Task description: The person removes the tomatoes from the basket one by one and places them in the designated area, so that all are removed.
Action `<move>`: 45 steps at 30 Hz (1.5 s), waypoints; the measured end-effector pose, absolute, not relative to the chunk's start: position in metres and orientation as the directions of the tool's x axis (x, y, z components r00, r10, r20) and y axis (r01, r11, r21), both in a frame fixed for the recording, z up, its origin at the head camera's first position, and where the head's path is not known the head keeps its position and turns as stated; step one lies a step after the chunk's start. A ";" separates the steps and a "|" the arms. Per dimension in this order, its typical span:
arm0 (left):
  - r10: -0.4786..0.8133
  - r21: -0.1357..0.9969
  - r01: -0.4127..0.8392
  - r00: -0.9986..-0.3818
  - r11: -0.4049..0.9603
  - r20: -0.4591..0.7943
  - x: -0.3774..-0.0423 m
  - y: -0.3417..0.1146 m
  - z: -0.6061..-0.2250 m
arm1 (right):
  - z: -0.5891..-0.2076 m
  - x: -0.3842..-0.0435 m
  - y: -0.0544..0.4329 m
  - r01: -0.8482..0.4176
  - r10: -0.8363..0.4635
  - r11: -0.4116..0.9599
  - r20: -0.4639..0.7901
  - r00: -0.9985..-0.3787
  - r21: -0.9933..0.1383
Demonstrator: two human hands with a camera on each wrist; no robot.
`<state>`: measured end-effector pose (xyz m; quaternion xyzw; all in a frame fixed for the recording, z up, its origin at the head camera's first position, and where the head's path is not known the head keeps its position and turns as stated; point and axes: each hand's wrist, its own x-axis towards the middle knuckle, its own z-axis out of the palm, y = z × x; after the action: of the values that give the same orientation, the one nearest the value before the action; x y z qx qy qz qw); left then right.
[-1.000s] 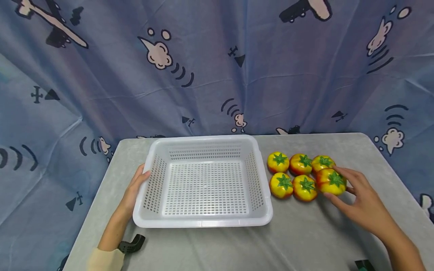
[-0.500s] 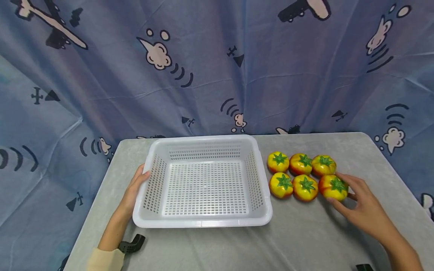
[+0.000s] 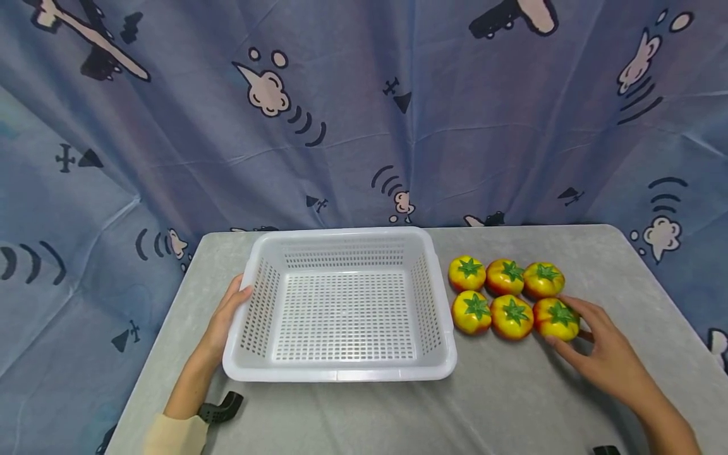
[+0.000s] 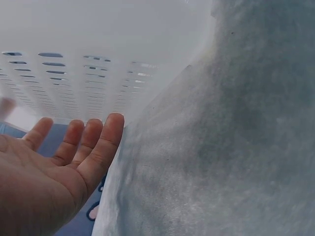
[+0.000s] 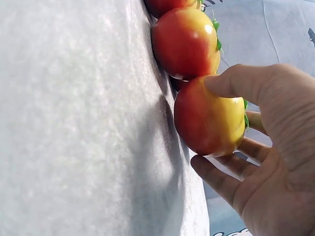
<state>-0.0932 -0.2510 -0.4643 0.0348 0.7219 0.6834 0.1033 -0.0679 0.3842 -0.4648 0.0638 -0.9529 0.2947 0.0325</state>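
On the left, a white perforated plastic basket (image 3: 341,373) stands on the table with nothing in it. My left hand (image 3: 223,319) holds its left side, thumb over the rim; in the left wrist view the other fingers (image 4: 101,152) lie along the outside wall. Right of the basket sit toy tomatoes in two rows, yellow and red with green star-shaped tops. My right hand (image 3: 605,347) grips the nearest-right tomato (image 3: 556,320) between thumb and fingers; the right wrist view shows this tomato (image 5: 206,118) close against another tomato (image 5: 184,44).
A grey cloth covers the table (image 3: 398,417). Behind it hangs a blue patterned curtain (image 3: 352,126). Other tomatoes stand at the back, such as the left one (image 3: 467,273) and the right one (image 3: 543,280). A black strap piece (image 3: 222,409) shows at the left wrist.
The gripped tomato has moved towards me and down, then slightly left, into line with the front row. The left hand and basket have stayed in place.
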 end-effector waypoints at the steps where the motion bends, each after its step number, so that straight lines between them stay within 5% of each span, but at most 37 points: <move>1: 0.193 0.994 -0.091 -0.976 0.064 -0.102 -0.094 -0.251 -0.464 | -0.465 -0.068 0.384 -0.141 -0.103 0.820 0.098 -0.990 -0.555; 30: 0.202 0.994 -0.086 -0.974 0.065 -0.097 -0.096 -0.247 -0.462 | -0.465 -0.065 0.381 -0.084 -0.062 0.822 0.057 -0.996 -0.563; 45: 0.196 0.993 -0.098 -0.975 0.060 -0.108 -0.093 -0.250 -0.462 | -0.455 -0.068 0.391 -0.186 -0.040 0.771 0.245 -0.969 -0.609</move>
<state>-0.0929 -0.2498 -0.4615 0.0342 0.7201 0.6847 0.1076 -0.0675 0.3910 -0.4552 0.0604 -0.9347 0.3328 0.1095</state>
